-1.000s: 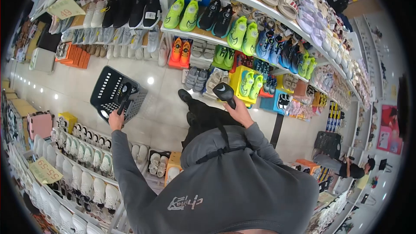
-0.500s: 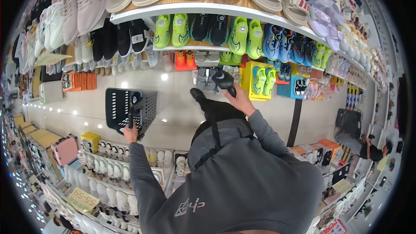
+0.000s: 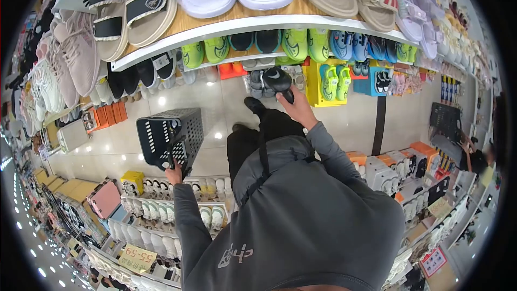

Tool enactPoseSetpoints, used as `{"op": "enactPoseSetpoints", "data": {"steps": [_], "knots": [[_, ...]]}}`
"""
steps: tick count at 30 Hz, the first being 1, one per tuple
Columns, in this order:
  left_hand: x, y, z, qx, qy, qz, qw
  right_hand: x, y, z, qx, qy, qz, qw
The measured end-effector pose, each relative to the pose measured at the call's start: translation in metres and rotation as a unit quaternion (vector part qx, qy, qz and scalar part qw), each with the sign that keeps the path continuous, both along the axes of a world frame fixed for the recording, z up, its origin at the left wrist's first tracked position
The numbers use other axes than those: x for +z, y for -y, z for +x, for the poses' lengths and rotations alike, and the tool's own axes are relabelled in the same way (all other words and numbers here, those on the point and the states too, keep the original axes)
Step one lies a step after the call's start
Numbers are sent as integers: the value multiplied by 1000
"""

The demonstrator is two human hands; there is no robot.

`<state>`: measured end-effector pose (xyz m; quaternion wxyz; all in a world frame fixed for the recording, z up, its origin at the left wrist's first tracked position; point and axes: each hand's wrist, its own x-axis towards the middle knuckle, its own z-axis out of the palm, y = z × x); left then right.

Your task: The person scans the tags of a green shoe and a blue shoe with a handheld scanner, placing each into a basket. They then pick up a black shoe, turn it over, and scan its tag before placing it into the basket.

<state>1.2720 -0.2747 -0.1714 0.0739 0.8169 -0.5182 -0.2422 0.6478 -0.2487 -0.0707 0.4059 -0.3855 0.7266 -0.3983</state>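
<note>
At the left, my left hand (image 3: 173,174) is closed round the handle of a dark grey plastic shopping basket (image 3: 195,129), which hangs tilted with its perforated side showing. My right hand (image 3: 299,109) grips the narrow handle of a black handheld scanner (image 3: 278,80), its broad rounded head pointing toward the shelves. Behind the scanner, grey shoes (image 3: 259,84) stand low down in front of the shelving. Just right of it are bright yellow-green sneakers (image 3: 335,83) on a yellow box (image 3: 315,87).
A shelf edge (image 3: 258,23) with sandals and slides crosses in front of me, sneakers beneath it. Behind me are racks of white shoes (image 3: 156,242) and a pink suitcase (image 3: 105,199). Another person (image 3: 475,157) is at far right, near a dark basket (image 3: 445,120).
The front shelf looks nearer and larger, and its lower sneakers are more covered. The basket and my left hand sit slightly further right in view. Both hands keep their hold.
</note>
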Motion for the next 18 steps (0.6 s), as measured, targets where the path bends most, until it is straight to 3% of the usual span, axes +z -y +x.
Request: {"op": "enactPoseSetpoints", "data": {"steps": [2,9,18], "knots": [[17,0,-17,15,15,8,1000,-1,3,6,-3,-6,-5,1000],[-8,-4,6,7,19,1,1000,12,16,48,-14,-41,-3,999],[-4,-2,16,13,-60,52,997,34,24,140,-24,-98,6,995]]}}
